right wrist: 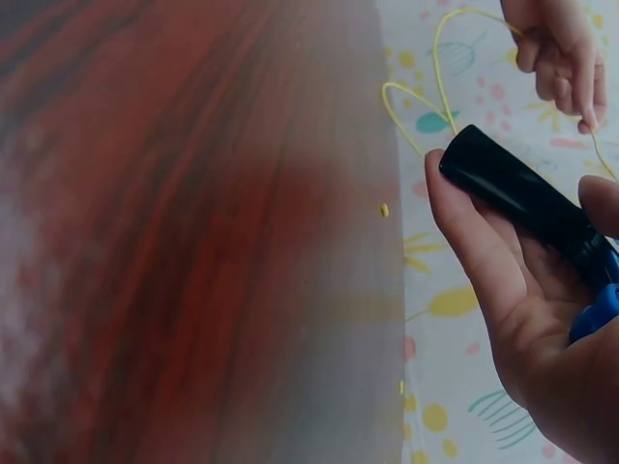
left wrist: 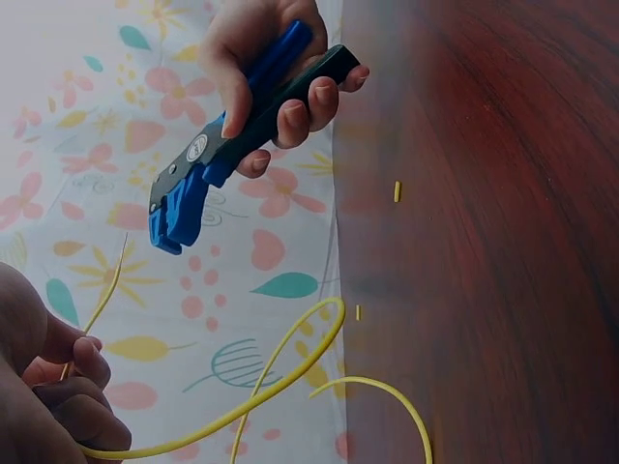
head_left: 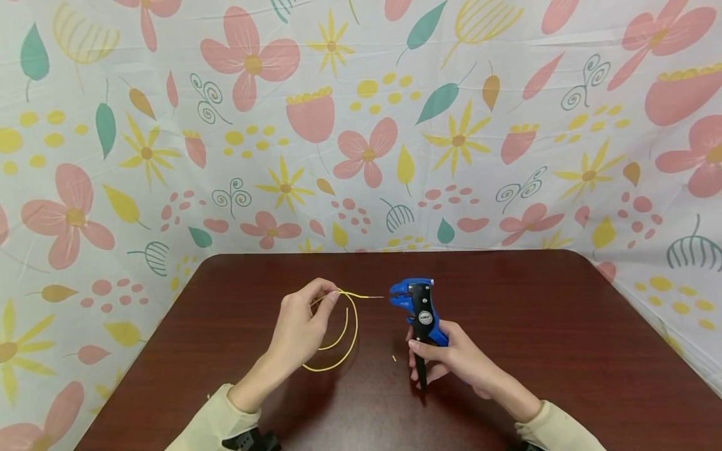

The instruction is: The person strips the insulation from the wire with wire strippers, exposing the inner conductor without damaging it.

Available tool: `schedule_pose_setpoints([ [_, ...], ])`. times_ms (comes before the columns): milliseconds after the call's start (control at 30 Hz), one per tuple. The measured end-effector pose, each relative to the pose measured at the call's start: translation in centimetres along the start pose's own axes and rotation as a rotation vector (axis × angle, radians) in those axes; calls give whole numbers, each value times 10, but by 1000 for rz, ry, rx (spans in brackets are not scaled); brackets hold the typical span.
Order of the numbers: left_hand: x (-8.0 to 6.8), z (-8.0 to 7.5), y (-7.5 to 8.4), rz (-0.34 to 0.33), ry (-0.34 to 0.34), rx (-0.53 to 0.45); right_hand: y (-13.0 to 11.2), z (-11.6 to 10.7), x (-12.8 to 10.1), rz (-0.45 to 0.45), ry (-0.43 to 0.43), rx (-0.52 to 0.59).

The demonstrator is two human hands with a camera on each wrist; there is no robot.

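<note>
Looking down from my head, I am pinching a yellow wire [head_left: 345, 326] between the thumb and fingertips of my left hand [head_left: 301, 326], its short stripped end pointing right toward the blue head of the wire stripper [head_left: 418, 310], just short of it, while the rest of the wire is looping down onto the dark red table [head_left: 564, 338]. My right hand [head_left: 457, 360] is gripping the stripper's black and blue handles, fingers curled round them, holding the tool upright above the table, and a tiny yellow scrap of insulation [head_left: 393, 358] is lying between my hands. From my left wrist, my left fingers [left wrist: 87, 362] are curling on the wire [left wrist: 280, 372], and my right hand [left wrist: 271, 58] is wrapping the stripper [left wrist: 208, 169] against the flowered cloth [left wrist: 145, 116]; two scraps [left wrist: 397, 191] are resting on the wood. From my right wrist, my palm and fingers [right wrist: 503, 280] are clasping the black handle [right wrist: 517, 193], with my left hand [right wrist: 561, 48] pinching the wire [right wrist: 435, 68] beyond it.
</note>
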State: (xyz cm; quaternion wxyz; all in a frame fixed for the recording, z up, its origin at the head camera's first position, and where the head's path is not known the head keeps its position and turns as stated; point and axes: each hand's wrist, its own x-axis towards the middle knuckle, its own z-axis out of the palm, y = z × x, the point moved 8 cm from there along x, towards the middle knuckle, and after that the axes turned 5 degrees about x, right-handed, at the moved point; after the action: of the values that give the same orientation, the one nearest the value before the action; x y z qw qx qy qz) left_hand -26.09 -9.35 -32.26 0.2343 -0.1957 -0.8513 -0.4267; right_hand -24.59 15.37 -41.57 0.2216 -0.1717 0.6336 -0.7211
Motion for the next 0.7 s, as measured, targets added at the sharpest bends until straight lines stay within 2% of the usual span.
schedule_pose_setpoints([
  [700,-2,8,8,20,-32,-27,-2,18,6,-3,-78,42],
])
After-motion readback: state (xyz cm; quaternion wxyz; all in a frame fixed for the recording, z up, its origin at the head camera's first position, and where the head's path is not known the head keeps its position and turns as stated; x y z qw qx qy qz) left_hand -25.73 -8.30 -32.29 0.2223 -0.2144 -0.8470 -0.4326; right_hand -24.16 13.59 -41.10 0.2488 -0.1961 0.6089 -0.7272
